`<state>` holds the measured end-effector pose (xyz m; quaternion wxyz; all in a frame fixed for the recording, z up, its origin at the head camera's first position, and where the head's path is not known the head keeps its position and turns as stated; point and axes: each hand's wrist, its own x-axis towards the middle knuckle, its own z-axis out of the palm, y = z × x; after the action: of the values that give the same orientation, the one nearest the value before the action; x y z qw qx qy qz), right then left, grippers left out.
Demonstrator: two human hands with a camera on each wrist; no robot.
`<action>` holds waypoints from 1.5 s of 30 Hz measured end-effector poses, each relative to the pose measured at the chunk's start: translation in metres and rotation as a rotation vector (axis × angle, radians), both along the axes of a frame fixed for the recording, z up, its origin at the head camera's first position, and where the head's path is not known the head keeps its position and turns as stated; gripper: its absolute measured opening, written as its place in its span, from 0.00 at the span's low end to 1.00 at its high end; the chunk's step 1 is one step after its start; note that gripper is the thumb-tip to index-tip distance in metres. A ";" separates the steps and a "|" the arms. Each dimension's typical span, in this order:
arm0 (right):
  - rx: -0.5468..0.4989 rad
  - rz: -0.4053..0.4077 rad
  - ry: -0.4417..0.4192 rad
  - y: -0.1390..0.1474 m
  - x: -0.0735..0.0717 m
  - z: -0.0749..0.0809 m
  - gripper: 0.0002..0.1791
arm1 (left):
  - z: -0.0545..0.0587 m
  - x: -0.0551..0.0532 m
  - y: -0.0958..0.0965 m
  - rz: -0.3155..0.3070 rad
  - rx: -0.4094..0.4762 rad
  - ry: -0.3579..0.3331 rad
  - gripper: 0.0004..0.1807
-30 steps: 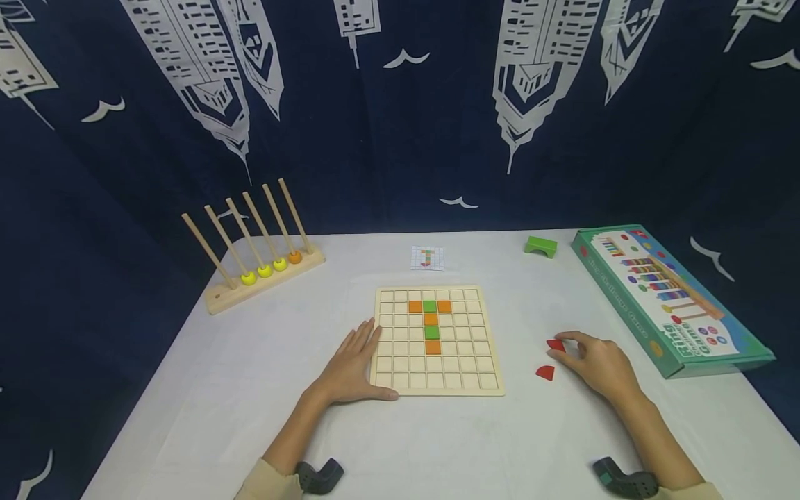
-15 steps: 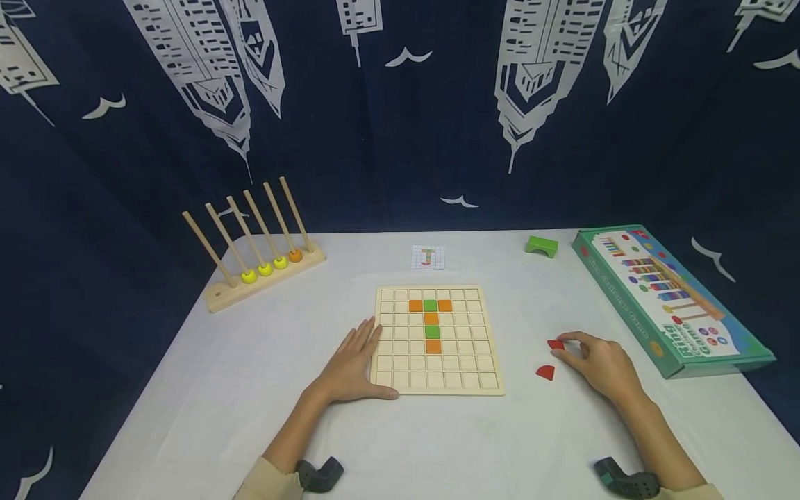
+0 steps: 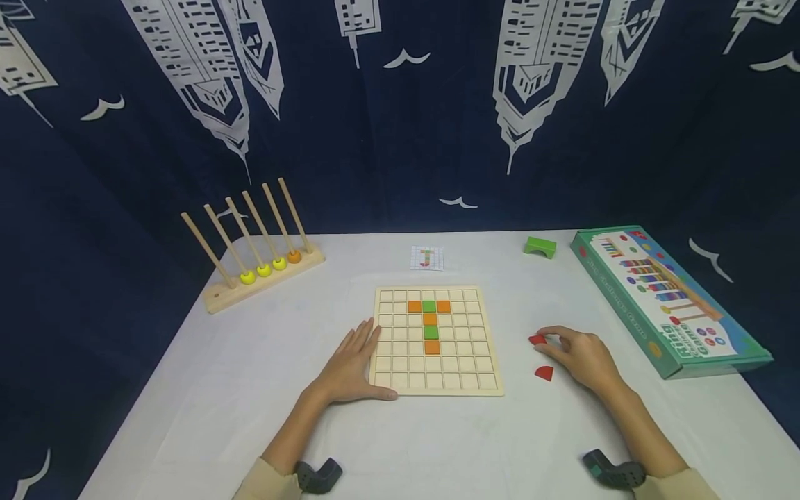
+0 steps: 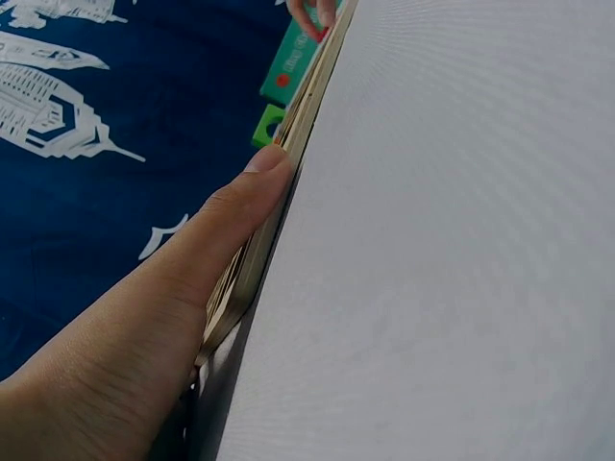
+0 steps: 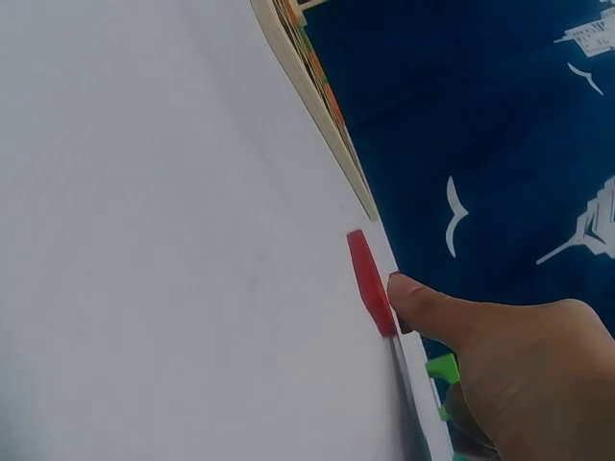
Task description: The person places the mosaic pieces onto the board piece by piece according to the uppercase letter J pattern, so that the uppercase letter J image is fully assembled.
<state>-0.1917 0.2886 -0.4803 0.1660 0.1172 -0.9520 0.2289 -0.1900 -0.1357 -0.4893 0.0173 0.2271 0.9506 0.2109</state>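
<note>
My left hand rests at the left edge of a square wooden grid board, fingers spread straight and thumb along its near corner. In the left wrist view the thumb touches the board's side. Orange and green square tiles form a T shape in the grid. Right of the board, my right hand pinches a red quarter-circle tile between thumb and fingers, low over the table. A second red quarter-circle tile lies just nearer to me. In the right wrist view, this loose tile partly hides the held one.
Behind the board lies a small pattern card. A wooden peg rack with yellow and orange beads stands at the back left. A green arch block and a green game box are at the right.
My right hand has moved a little left toward the board, carrying the red quarter-circle tile with it. My left hand and the board have stayed in place.
</note>
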 end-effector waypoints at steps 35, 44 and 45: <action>-0.054 0.138 -0.098 -0.030 -0.014 0.005 0.17 | -0.002 -0.001 0.002 -0.003 -0.003 -0.008 0.73; -0.045 0.315 -0.083 -0.089 -0.009 0.014 0.15 | -0.003 -0.001 0.002 0.017 0.002 -0.013 0.72; -0.043 0.334 -0.081 -0.095 -0.009 0.015 0.15 | -0.003 -0.001 0.002 0.018 0.002 -0.007 0.72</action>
<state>-0.2008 0.1936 -0.4655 0.0895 0.2607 -0.9202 0.2779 -0.1913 -0.1340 -0.4927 0.0187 0.2177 0.9524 0.2127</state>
